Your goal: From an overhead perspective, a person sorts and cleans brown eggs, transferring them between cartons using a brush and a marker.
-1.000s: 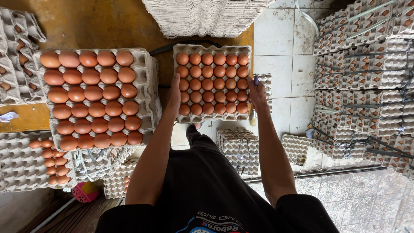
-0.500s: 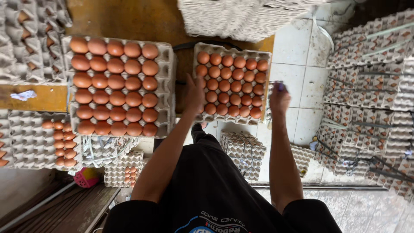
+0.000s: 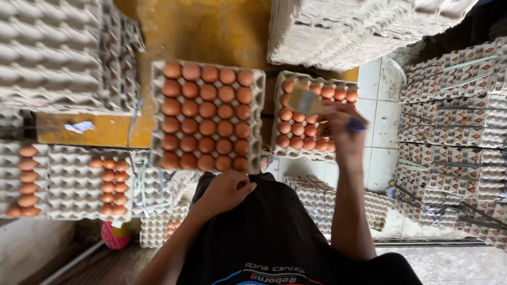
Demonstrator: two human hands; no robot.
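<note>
**Brush over the smaller egg tray**

The right hand (image 3: 343, 129) pinches a flat brush (image 3: 309, 101), fingers closed on its handle, bristles hovering over the smaller egg tray (image 3: 296, 153) on the yellow table (image 3: 105, 132). Light, level strokes seem advisable; shells crack easily. The left hand (image 3: 224, 190), loosely curled and empty, rests at the near edge of the full tray (image 3: 207, 113).

Upper left: you see a stack of empty grey trays (image 3: 53, 53).
Lower left: partly filled trays (image 3: 63, 182).
Right: tied tray stacks (image 3: 454, 132).
Floor: pink ball (image 3: 115, 235).
</note>
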